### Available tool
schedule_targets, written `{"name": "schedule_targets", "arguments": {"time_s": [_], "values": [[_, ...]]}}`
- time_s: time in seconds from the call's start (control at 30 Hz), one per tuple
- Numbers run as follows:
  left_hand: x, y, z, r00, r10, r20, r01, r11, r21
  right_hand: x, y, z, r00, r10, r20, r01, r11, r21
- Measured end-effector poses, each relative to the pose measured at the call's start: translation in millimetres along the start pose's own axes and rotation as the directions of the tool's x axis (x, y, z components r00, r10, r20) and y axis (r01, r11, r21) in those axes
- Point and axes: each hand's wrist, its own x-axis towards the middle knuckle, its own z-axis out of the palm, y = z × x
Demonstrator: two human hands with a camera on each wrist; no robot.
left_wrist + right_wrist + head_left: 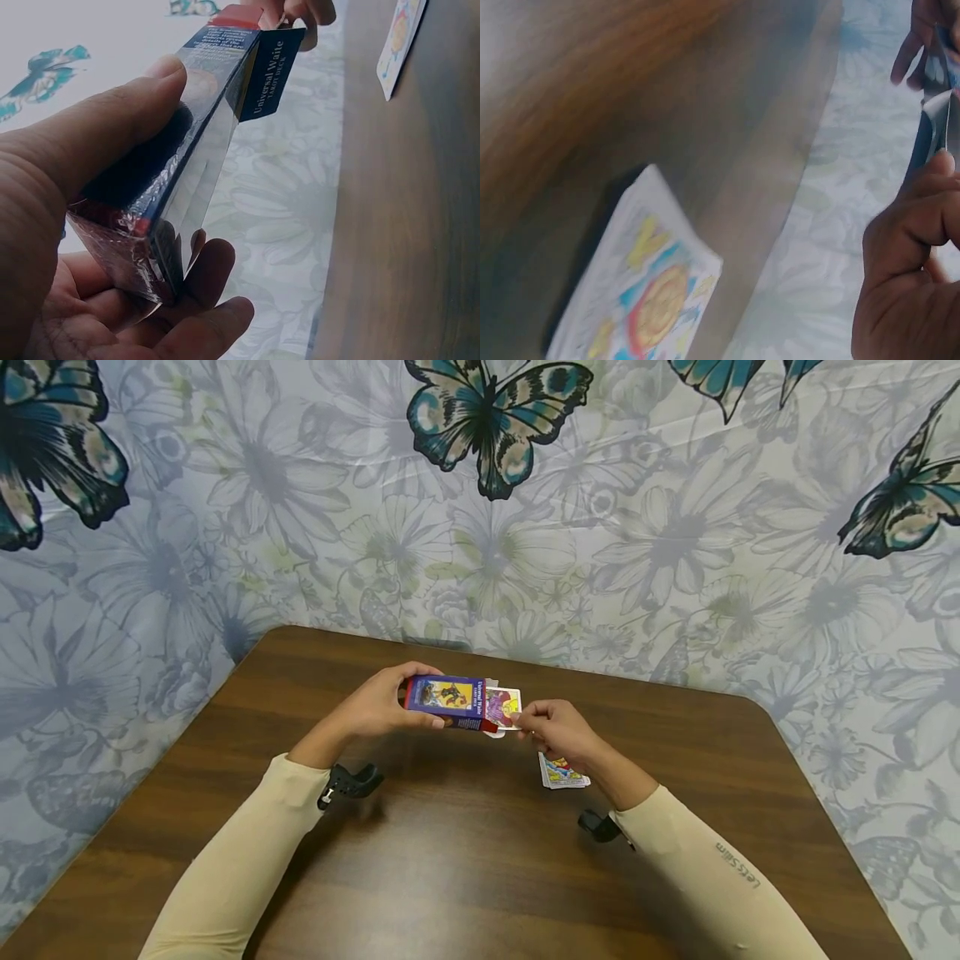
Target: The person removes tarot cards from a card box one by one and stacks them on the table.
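My left hand point(377, 700) grips a blue tarot deck box point(447, 697) above the table, thumb along one side and fingers on the other. The box's open end faces right, with its flap point(271, 75) lettered "Universal Waite Tarot Deck" folded out in the left wrist view. A purple and yellow tarot card point(501, 703) sticks partway out of that end. My right hand point(561, 732) pinches the card's outer edge between thumb and fingers. Whether more cards lie behind it I cannot tell. Beneath the right hand a stack of tarot cards point(562, 774) lies face up.
The brown wooden table point(450, 868) has rounded far corners. Behind it hangs a floral cloth point(337, 543) with large butterflies. Dark wrist devices sit by the left cuff point(348, 782) and the right cuff point(600, 825).
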Motion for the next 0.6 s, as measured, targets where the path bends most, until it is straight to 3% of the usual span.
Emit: {"name": "schedule_targets", "arguments": {"time_s": [0.2,0.37,0.5,0.6], "values": [[-0.1,1.5,-0.8,1.000,-0.005,0.002,0.005,1.000,-0.002,-0.6,11.2,-19.2,0.989,0.007,-0.148,0.007,0.996,0.093],[-0.2,2.7,-0.3,1.000,-0.003,0.005,0.003,1.000,-0.001,-2.3,16.0,-39.1,0.974,-0.032,-0.222,0.063,0.989,0.133],[0.0,2.8,0.2,1.000,-0.002,0.006,0.002,1.000,-0.004,-3.2,21.3,-57.3,0.963,-0.049,-0.266,0.061,0.998,0.035],[-0.1,2.6,1.0,1.000,0.001,0.010,-0.001,1.000,-0.003,-1.6,30.9,-67.7,0.960,-0.063,-0.274,0.028,0.991,-0.129]]}}
